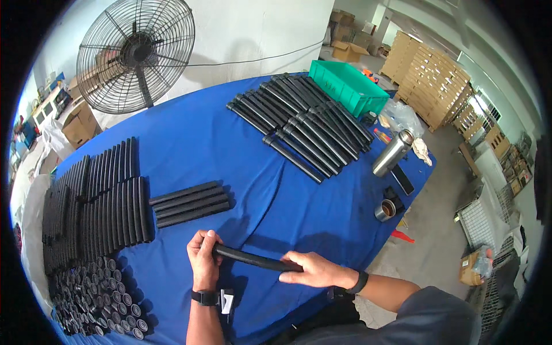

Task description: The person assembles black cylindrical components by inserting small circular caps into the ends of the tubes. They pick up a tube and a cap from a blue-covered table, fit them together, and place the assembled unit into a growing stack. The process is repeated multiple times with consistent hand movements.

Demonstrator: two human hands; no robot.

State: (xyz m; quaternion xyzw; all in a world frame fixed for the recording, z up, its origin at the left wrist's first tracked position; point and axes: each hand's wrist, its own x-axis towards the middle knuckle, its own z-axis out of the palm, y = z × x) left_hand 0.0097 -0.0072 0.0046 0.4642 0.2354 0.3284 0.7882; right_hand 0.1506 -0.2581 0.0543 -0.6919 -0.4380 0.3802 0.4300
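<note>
You have a long, black, matte round tube held just above the blue-covered tabletop, near its front edge, one end in each hand. Your left hand has its fingers closed around the tube's left end, and your right hand pinches and wraps the right end, so both are gripping the tube. Its long axis runs nearly level, left to right across you, with the left end a little farther from you and the right end pointing toward your right forearm. It stays straight between your hands, so judge it stiff, probably light plastic or foam-sleeved pipe; the dull surface looks unlikely to slip. Holding near both ends, as you do, seems the steadiest grip. A short row of similar black tubes lies just beyond, and capped black tubes lie farther back.
</note>
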